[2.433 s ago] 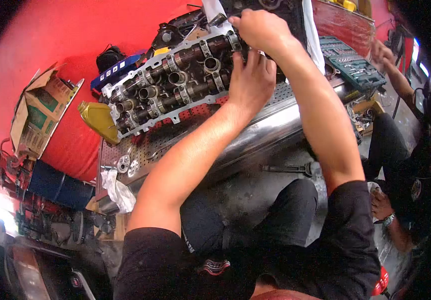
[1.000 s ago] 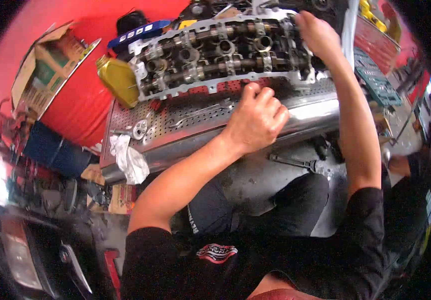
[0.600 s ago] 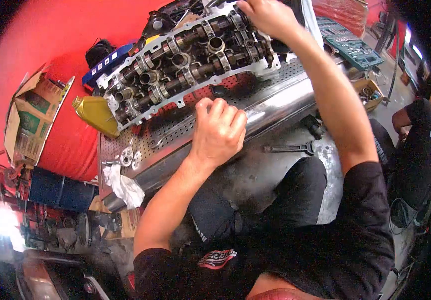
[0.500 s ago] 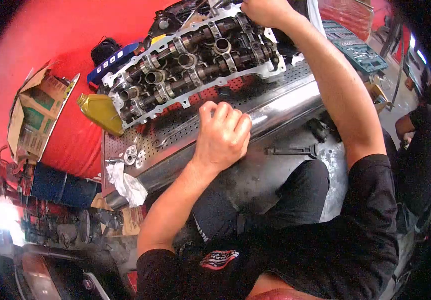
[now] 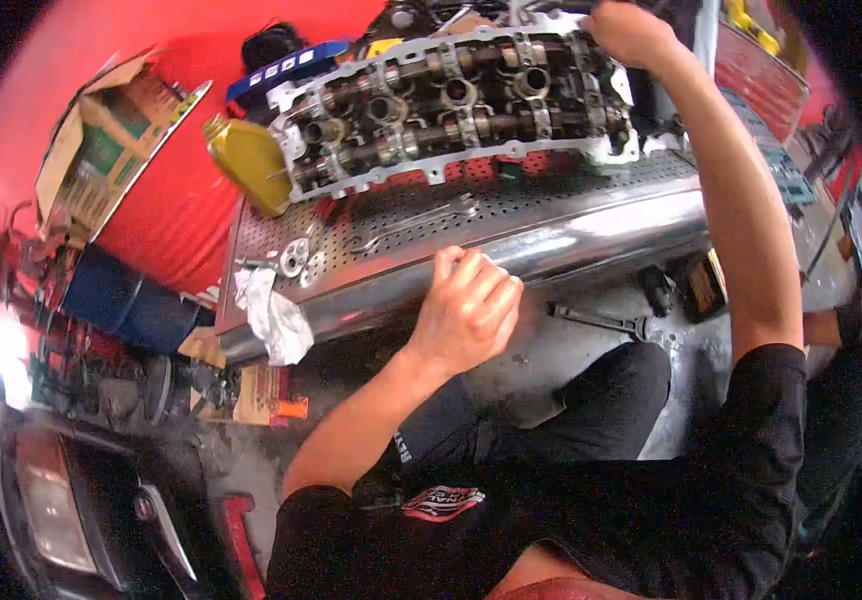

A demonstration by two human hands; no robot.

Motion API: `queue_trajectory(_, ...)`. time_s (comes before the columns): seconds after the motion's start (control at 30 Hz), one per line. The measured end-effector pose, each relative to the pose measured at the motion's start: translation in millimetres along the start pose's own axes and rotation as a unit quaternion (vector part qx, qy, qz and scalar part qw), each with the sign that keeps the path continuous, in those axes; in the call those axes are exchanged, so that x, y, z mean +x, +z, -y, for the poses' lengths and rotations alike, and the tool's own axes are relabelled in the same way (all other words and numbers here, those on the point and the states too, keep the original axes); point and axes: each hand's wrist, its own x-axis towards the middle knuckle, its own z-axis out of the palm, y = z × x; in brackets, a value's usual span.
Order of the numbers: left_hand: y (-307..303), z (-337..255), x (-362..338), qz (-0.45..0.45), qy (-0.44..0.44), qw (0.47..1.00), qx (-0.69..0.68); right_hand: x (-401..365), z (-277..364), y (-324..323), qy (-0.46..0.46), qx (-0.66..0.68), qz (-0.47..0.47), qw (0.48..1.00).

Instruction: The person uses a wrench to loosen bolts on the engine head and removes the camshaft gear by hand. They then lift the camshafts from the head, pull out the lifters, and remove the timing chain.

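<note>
A cylinder head with exposed camshafts (image 5: 459, 92) lies on the perforated metal bench (image 5: 591, 185). My right hand (image 5: 633, 35) is at its far right end, with curled fingers; what they hold, if anything, is hidden. In front of the bench's rounded edge, my left hand (image 5: 471, 308) is closed in a loose fist, and nothing can be made out in it. A long wrench (image 5: 416, 222) lies on the bench between the cylinder head and my left hand.
A yellow-green oil bottle (image 5: 251, 165) leans by the head's left end. A ratchet (image 5: 294, 258) and a white rag (image 5: 276, 318) lie at the bench's left. Another tool (image 5: 599, 320) is on the floor. At the far right is a socket case (image 5: 776, 165).
The view has shifted, so the bench and cylinder head appear further right. The long wrench now shows beyond my left hand, which is still closed. My right hand remains at the head's far end.
</note>
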Motion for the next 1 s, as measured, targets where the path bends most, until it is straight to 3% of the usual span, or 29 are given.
queue_trajectory(0.1,0.9,-0.7,-15.1,-0.009,-0.019,1.0,-0.011,73.5,-46.4,59.1,-0.157,-0.116,-0.015,0.981)
queue_trajectory(0.17,-0.7,-0.7,-27.6,-0.005,-0.032,0.999,-0.024,9.5,-7.1,17.6,-0.142,-0.144,-0.014,0.979)
queue_trajectory(0.2,-3.3,-0.3,-34.8,-0.006,-0.04,0.999,-0.029,-3.9,-11.9,34.6,-0.127,-0.067,-0.13,0.981)
queue_trajectory(0.27,-6.0,5.8,-43.2,-0.021,-0.055,0.998,-0.036,-44.8,-2.5,29.2,-0.053,-0.02,-0.104,0.993)
queue_trajectory(0.33,-7.9,10.9,-48.7,-0.022,-0.059,0.997,-0.037,-41.7,-27.0,46.1,-0.055,-0.01,-0.007,0.998)
queue_trajectory(0.4,-7.4,15.8,-46.0,-0.02,-0.053,0.998,-0.038,-27.3,-37.4,44.9,-0.025,0.061,-0.12,0.991)
queue_trajectory(0.47,-8.4,12.9,-39.2,-0.029,-0.051,0.998,-0.031,-11.9,-34.1,25.6,-0.079,0.067,-0.111,0.988)
queue_trajectory(0.53,-10.2,10.6,-34.6,-0.037,-0.046,0.998,-0.034,13.0,-22.2,31.2,-0.141,-0.033,-0.047,0.988)
queue_trajectory(0.6,-9.3,8.5,-36.7,-0.041,-0.057,0.997,-0.033,9.6,-18.1,27.1,-0.142,-0.045,-0.064,0.987)
queue_trajectory(0.73,-6.7,4.1,-52.1,-0.031,-0.094,0.994,-0.04,-45.3,-19.1,54.5,-0.119,0.029,-0.161,0.979)
queue_trajectory(0.8,-5.8,3.1,-54.2,-0.024,-0.094,0.995,-0.034,-91.7,-8.1,71.8,-0.045,0.091,-0.096,0.99)
queue_trajectory(0.83,-6.3,2.6,-53.5,-0.016,-0.082,0.996,-0.031,-110.8,-11.6,69.4,-0.04,0.093,-0.139,0.985)
queue_trajectory(0.87,-4.1,5.3,-46.0,-0.015,-0.063,0.997,-0.03,-124.8,-11.3,63.0,0.025,0.125,-0.179,0.976)
queue_trajectory(0.93,-4.4,5.8,-28.9,-0.001,-0.042,0.999,-0.009,-154.6,-8.2,49.9,0.101,0.27,-0.364,0.886)
queue_trajectory(1.0,-0.3,7.7,-4.2,-0.03,-0.015,0.999,0.036,-180.9,-0.3,51.1,0.16,0.442,-0.363,0.805)
